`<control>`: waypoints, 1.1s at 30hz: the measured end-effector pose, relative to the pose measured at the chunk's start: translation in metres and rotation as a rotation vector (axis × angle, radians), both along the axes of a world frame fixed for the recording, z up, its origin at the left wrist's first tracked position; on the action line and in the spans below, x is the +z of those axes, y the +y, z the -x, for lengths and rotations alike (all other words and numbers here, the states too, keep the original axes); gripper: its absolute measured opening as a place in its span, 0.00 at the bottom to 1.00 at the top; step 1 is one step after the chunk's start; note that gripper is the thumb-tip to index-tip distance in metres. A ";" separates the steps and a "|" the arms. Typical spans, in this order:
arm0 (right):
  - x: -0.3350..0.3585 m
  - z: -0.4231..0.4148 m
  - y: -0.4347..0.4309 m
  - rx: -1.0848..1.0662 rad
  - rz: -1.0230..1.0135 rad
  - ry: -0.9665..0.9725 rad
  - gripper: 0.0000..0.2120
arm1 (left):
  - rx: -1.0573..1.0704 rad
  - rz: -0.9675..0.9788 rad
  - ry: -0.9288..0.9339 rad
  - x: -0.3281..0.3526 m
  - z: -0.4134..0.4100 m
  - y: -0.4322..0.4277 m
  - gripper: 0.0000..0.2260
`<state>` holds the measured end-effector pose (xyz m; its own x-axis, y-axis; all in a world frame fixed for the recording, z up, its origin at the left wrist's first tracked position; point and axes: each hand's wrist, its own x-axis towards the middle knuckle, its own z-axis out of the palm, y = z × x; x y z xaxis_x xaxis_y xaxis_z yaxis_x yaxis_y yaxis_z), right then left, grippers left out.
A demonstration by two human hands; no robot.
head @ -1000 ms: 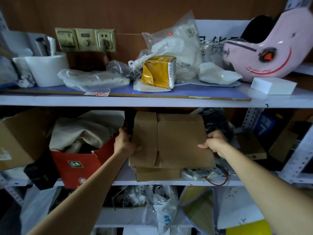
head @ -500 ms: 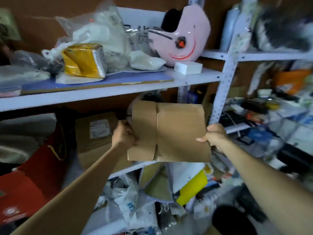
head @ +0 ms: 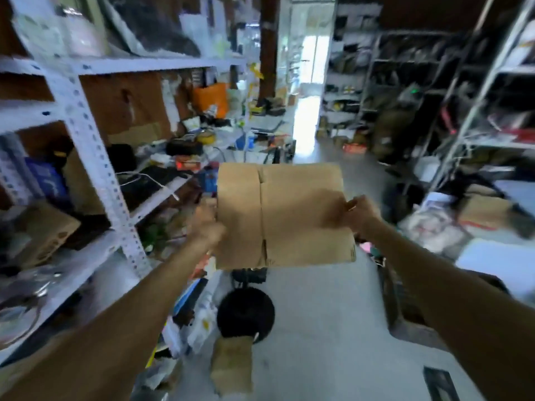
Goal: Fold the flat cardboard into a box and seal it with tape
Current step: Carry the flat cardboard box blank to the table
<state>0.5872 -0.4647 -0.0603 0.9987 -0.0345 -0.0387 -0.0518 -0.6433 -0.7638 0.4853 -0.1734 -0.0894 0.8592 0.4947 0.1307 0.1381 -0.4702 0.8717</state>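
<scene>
A flat brown cardboard [head: 289,218], folded and unopened, is held upright in mid-air at the centre of the view. My left hand [head: 207,224] grips its left edge. My right hand [head: 360,212] grips its right edge, thumb on the front face. Creases and flap slots show on the face turned toward me. No tape is visible. The picture is motion-blurred.
White metal shelving [head: 86,131] crowded with goods lines the left side, and grey racks [head: 463,111] line the right. A grey floor aisle [head: 318,328] runs ahead toward a bright doorway [head: 311,62]. A black round object [head: 246,314] and a small brown box [head: 231,366] lie on the floor below.
The cardboard has come off the shelf in both hands and the view has swung right, from the shelf front to the aisle between the racks.
</scene>
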 end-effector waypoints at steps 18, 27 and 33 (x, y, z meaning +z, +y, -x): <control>-0.016 0.068 -0.516 -0.953 -0.012 -0.142 0.11 | -0.921 0.210 0.032 -0.021 -0.217 -0.562 0.31; -0.027 0.036 -0.658 -1.181 -0.104 -0.060 0.24 | -1.118 0.168 0.043 -0.049 -0.319 -0.766 0.33; -0.037 -0.043 -0.756 -1.289 -0.075 -0.068 0.19 | -1.211 0.029 0.009 -0.034 -0.401 -0.865 0.35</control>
<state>0.6299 -1.2206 -0.0975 0.2468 -0.9685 -0.0328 -0.5592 -0.1146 -0.8211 0.8860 -1.0388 -0.1229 0.7681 -0.6280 0.1250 -0.3722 -0.2790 0.8852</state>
